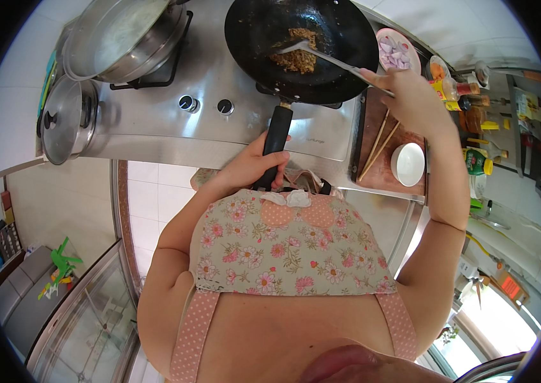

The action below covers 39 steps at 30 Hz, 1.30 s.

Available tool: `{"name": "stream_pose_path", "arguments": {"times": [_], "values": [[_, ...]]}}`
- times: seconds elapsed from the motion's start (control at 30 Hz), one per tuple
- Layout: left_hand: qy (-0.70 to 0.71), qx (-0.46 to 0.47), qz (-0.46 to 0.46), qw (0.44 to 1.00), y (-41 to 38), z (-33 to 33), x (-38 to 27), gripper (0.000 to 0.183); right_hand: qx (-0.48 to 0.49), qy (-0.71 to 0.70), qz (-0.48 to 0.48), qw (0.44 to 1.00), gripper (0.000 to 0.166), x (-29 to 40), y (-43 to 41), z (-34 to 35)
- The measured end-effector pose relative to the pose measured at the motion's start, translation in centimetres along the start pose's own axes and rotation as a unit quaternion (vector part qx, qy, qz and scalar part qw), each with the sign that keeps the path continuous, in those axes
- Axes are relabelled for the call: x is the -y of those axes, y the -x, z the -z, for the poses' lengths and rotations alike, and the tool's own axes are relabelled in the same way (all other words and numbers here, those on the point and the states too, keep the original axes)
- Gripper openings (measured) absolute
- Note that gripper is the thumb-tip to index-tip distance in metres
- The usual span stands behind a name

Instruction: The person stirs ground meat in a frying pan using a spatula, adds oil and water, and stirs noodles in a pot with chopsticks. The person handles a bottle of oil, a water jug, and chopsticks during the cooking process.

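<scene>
My left hand [256,160] is wrapped around the black handle [277,139] of a dark wok [251,52] on the stove. In the wok lies a heap of browned, crumbly food [299,58], perhaps minced meat, with a glossy film around it. A metal spatula [330,60] slants in from the right, its blade over the food. My right hand [411,98] grips the spatula's shaft beyond the wok's right rim. Below that hand, a pair of wooden chopsticks [378,146] and a white bowl [408,164] rest on a brown board [379,179].
A steaming steel pot [131,64] occupies the left burner, beside a glass-lidded pan [67,119]. Two knobs [225,106] face me on the steel stovetop [151,122]. A plate of cut shallots or onions [397,50] sits right of the wok, near several sauce bottles [478,163].
</scene>
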State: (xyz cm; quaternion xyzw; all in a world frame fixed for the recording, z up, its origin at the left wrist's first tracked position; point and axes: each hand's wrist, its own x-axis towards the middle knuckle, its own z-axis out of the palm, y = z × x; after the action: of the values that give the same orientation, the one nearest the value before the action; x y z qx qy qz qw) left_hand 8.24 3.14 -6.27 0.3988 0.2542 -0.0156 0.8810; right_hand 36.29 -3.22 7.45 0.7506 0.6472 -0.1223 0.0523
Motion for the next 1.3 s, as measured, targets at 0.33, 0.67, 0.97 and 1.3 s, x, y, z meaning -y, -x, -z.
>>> {"name": "stream_pose_path", "arguments": {"times": [0.33,0.67,0.97,1.3], "values": [[0.013,0.005,-0.014,1.000,-0.1,0.3,0.5,0.045,0.067,0.003,-0.007,0.998,0.043,0.0,4.7,4.2],[0.018,0.007,-0.004,1.000,-0.1,0.4,0.3,0.045,-0.089,-0.050,-0.063,0.993,0.047,-1.0,0.7,-0.7],[0.021,0.002,-0.004,1.000,0.1,0.3,0.2,0.045,0.004,-0.011,-0.039,0.999,0.046,-1.5,3.3,0.6],[0.019,-0.001,0.000,1.000,0.1,-0.1,0.1,0.043,-0.016,-0.010,-0.015,1.000,0.044,-1.4,3.0,-0.7]]}}
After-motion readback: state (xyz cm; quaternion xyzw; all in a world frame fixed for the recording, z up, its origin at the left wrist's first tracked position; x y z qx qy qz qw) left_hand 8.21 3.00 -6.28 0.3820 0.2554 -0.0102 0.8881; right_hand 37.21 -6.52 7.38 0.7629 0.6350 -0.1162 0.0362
